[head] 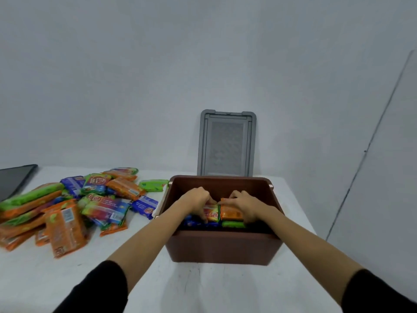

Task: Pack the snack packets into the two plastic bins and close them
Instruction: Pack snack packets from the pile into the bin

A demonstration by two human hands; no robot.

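— Brown bin (223, 247) on table (203, 290), grey lid (226, 145) propped behind it. Both hands inside?
— Yes. Left hand (196, 199): fingers curled onto the red packet (213, 214). Right hand (244, 205): fingers curled round the orange packet (231, 212). Packets touch, lying on blue and green ones.
— Seating advice?
— Press flat, edges flush. Red packet's print reads sideways, so its long axis likely runs near wall to far wall; orange one partly covered, cannot tell. Loose pile (67, 211) lies left of the bin

Bare table (203, 290) across lower centre, packet pile (67, 211) crowding middle left, bin (223, 247) open on top at centre, lid (226, 145) upright just behind
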